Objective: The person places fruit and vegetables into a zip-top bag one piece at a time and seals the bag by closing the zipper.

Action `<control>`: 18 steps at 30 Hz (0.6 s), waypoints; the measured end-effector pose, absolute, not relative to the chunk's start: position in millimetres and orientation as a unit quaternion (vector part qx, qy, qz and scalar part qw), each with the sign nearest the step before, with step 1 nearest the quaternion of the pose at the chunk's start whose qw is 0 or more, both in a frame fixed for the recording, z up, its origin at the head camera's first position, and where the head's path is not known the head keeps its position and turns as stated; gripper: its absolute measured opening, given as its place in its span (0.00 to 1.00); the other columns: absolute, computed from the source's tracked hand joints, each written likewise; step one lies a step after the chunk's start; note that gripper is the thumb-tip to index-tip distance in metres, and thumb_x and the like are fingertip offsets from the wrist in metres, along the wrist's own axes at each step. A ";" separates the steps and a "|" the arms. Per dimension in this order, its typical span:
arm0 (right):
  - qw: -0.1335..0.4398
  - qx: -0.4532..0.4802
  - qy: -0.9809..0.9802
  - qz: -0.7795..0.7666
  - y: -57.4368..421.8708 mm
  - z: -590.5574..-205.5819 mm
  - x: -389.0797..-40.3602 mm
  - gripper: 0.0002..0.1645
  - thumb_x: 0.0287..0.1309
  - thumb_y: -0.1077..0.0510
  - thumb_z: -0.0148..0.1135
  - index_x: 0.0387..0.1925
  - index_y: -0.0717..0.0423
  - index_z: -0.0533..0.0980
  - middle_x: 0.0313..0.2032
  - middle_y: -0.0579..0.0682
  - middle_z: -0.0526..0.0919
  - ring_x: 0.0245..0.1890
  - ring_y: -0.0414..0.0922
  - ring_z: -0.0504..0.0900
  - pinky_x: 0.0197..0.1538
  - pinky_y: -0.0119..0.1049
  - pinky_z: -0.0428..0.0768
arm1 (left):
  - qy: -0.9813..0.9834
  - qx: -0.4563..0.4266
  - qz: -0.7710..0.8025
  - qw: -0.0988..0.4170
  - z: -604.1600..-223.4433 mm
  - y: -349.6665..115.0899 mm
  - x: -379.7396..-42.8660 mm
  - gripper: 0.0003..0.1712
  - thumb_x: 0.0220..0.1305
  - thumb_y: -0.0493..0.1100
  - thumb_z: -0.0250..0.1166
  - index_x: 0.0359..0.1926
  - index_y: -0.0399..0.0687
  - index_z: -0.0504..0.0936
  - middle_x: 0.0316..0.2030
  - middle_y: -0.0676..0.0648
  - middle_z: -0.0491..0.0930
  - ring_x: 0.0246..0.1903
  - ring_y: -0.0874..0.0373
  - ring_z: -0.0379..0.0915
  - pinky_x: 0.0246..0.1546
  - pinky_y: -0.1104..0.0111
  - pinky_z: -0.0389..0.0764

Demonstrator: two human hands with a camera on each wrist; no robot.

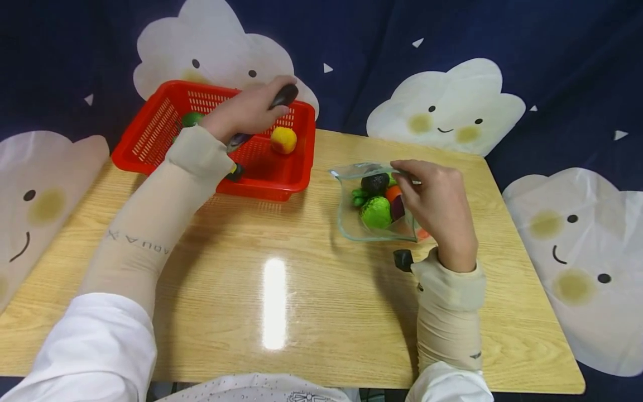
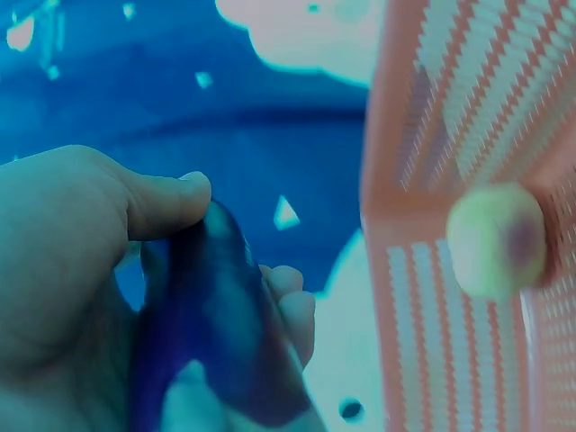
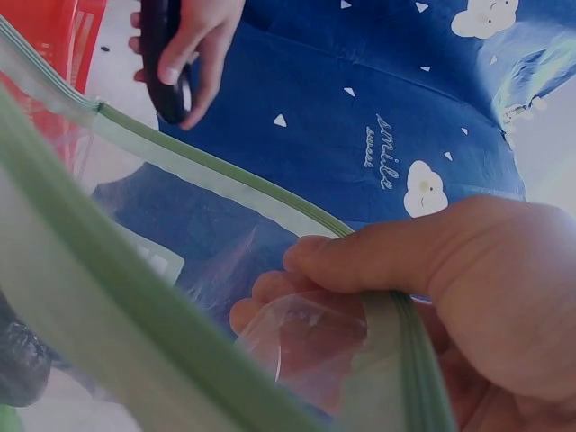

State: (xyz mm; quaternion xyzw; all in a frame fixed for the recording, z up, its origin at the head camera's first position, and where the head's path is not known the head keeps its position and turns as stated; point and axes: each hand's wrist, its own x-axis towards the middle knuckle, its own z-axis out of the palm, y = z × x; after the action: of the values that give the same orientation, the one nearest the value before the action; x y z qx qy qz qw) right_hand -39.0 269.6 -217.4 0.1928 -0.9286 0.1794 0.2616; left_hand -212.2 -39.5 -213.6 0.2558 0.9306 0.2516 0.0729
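Observation:
In the head view my left hand (image 1: 246, 111) grips a long, dark purple eggplant (image 1: 284, 95) above the red basket. The left wrist view shows my thumb along the glossy eggplant (image 2: 216, 315), fingers curled round its far side. My right hand (image 1: 437, 195) pinches the rim of a clear zip bag (image 1: 351, 226) between thumb and fingers, and the bag's mouth gapes. Inside the bag are a bumpy green fruit (image 1: 375, 213), a dark round item (image 1: 375, 183), something orange (image 1: 393, 193) and other produce, partly hidden by my right hand.
The red plastic basket (image 1: 288, 187) stands at the back left of the wooden table (image 1: 321, 312). A yellow fruit (image 1: 283, 140) and a green item (image 1: 192, 118) lie in it; my left arm hides part. Behind the table hangs a dark blue cloud-print cloth (image 1: 346, 33).

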 end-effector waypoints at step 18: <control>0.270 0.189 -0.929 0.172 269.7 -216.3 -42.0 0.12 0.58 0.59 0.58 0.41 0.57 0.82 0.33 0.53 0.84 0.26 0.42 0.82 0.29 0.38 0.78 | 0.830 0.494 0.232 0.114 -206.2 9.3 -131.2 0.32 0.66 0.51 0.51 0.68 0.64 0.49 0.53 0.51 0.67 0.43 0.57 0.68 0.46 0.65 0.70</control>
State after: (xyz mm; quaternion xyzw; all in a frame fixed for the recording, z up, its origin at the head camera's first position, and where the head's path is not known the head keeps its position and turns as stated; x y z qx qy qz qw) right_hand -42.0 269.7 -216.3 0.1889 -0.9285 0.1716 0.2697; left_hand -131.2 9.3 -206.2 0.4943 0.8301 0.2317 0.1137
